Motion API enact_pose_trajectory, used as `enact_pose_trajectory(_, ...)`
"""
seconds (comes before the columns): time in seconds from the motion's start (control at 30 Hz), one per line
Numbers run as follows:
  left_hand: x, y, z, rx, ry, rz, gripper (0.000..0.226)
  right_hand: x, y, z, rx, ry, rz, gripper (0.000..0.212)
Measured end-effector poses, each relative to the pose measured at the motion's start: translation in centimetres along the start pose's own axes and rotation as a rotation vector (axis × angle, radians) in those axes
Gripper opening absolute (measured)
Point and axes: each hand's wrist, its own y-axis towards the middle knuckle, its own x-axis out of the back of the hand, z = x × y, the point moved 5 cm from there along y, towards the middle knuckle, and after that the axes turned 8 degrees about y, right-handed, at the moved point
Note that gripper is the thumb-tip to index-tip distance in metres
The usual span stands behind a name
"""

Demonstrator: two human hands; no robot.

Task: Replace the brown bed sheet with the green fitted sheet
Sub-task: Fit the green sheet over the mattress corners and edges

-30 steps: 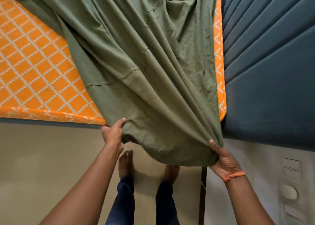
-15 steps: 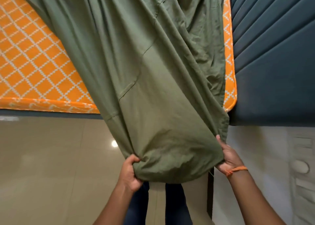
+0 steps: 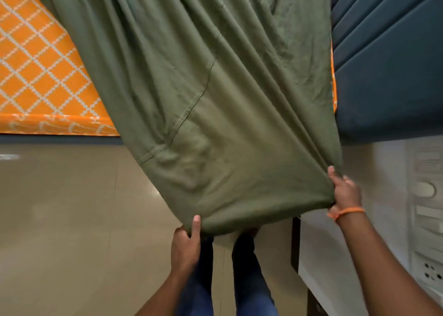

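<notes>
Head view showed the green fitted sheet [image 3: 215, 124] draped over the orange mattress [image 3: 40, 71] corner, hanging past its edge toward the floor [image 3: 72, 219]. Left hand [image 3: 185, 242] pinched the sheet's lower hem, thumb on top. Right hand [image 3: 345, 192], orange wristband [image 3: 347, 212], gripped the hem's right corner beside the blue headboard [image 3: 388, 76].

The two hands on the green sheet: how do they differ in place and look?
The left hand pinches the green sheet at its lowest edge, thumb up on the cloth; the right hand holds the sheet's right edge, higher. The right wrist wears an orange band; the left wrist is bare. Both have a grip on the same hem.
</notes>
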Motion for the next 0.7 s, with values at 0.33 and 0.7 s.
enact_pose_trajectory(0.33, -2.6, 0.9, 1.0, 0.182, -0.192, 0.071, 0.014, 1.9, -0.4, 3.0, -0.062, -0.058, 0.243, 0.038)
enact_pose_trajectory(0.7, -6.4, -1.4, -21.4, -0.461, 0.093, 0.149, 0.02, 4.4, 4.1, -0.8, 0.025, -0.196, -0.092, 0.028)
